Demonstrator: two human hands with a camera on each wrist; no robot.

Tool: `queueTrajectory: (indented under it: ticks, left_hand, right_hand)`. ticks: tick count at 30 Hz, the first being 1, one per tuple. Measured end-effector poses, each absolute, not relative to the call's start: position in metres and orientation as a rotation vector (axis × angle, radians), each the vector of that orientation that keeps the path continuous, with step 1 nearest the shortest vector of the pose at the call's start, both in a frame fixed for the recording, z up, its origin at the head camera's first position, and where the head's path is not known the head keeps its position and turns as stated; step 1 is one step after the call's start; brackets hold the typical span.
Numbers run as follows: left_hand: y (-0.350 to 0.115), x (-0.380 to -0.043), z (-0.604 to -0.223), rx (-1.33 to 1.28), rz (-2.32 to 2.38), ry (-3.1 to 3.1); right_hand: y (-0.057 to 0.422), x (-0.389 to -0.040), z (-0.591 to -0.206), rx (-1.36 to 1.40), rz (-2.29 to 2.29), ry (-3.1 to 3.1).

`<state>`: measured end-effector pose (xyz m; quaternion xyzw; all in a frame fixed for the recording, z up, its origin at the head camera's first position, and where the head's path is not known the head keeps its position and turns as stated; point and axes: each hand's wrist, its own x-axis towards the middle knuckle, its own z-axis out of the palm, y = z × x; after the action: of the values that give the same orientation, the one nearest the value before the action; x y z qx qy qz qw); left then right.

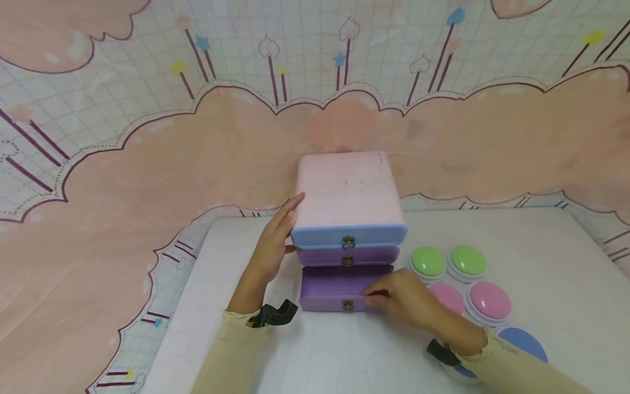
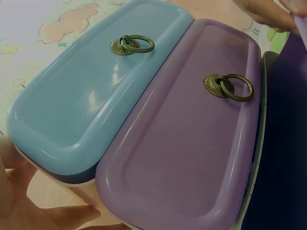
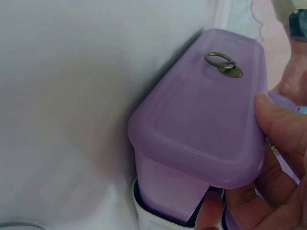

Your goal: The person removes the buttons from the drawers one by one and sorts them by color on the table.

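A small drawer cabinet with a pale pink top stands at the middle of the table. Its upper drawer is light blue and its middle drawer purple, both closed, each with a brass ring pull. The purple bottom drawer is pulled out, and no contents show in its visible inside. My right hand pinches the right end of that drawer's front, thumb on the outer face and fingers behind the rim. My left hand rests against the cabinet's left side with its fingers extended.
Right of the cabinet sit several round push lights: green, pink and blue, on white bases. The right forearm passes over some of them. A patterned pink cloth hangs behind the white table.
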<state>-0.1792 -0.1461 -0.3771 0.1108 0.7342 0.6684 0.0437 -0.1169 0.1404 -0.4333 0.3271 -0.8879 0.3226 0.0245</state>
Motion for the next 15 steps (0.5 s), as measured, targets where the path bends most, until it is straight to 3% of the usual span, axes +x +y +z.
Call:
queueTrajectory:
  ticks: [15]
  left_hand:
    - [-0.1457,-0.1773,-0.3775,0.335,2.029,2.264]
  right_hand:
    - [0.1339,-0.1267,-0.4358,0.865,0.868,-2.756]
